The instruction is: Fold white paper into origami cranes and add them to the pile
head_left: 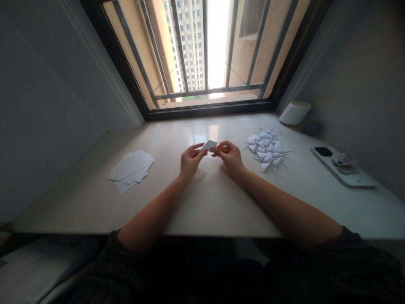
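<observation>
Between my two hands, a little above the white sill, is a small folded piece of white paper (pixel 210 145) with a pointed top. My left hand (pixel 190 159) pinches its left side between thumb and fingers. At the right side, my right hand (pixel 230 155) has thumb and fingertips closed on the paper's edge. To the left lies a loose stack of flat white paper sheets (pixel 131 166). A heap of folded white paper pieces (pixel 266 147) with thin pointed ends sits just right of my right hand.
A phone (pixel 343 168) in a pale case, with a grip on its back, lies at the right. A white cylindrical container (pixel 295 112) stands in the back right corner beside a small dark object (pixel 311 127). The barred window (pixel 207 110) closes off the back of the sill (pixel 202 211).
</observation>
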Motion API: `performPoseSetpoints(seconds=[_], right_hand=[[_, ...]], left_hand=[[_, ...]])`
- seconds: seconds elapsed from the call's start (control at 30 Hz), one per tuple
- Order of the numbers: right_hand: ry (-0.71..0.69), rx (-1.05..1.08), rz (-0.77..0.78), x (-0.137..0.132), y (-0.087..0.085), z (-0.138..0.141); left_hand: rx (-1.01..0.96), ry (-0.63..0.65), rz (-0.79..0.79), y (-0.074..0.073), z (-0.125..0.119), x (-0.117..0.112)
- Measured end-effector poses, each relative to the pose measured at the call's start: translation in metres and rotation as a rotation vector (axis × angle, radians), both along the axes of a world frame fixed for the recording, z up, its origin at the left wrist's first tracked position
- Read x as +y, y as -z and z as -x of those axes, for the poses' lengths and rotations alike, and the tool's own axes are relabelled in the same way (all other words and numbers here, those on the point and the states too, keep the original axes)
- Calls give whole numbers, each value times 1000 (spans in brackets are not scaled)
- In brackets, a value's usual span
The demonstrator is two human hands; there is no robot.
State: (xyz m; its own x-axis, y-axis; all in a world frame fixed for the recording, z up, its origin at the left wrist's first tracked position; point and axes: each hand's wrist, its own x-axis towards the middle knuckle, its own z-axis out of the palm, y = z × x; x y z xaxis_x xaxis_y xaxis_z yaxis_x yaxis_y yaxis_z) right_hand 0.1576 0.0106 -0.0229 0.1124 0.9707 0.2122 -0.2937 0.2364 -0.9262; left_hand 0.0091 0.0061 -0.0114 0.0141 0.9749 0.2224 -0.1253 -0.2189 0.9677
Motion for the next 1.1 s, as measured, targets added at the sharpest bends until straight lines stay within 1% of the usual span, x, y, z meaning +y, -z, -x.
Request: performPoseSetpoints(seconds=[0.2,0.3,0.4,0.47,0.63,0.77,0.97,1.1], right_hand=[[-4,-52,-26,-2,-2,1],[3,-65,-25,-2,-1,2],[35,-95,-23,1,3,1],[61,-126,-19,4,7,1],[84,-165,-6,11,13,-4],[56,-120,0,10,10,-4],[-48,-85,-45,3,3,-2],[-71,-40,3,1,5,0]], left_hand=[[35,-23,-18,0,0,0],[95,-44,-27,-1,1,-1],[155,-55,-27,-2,1,-1],[158,-38,3,-1,2,0],[81,74,92,0,3,4],[67,94,118,-1,4,4],[24,50,91,-3,5,2],[10,61,70,-1,3,2]])
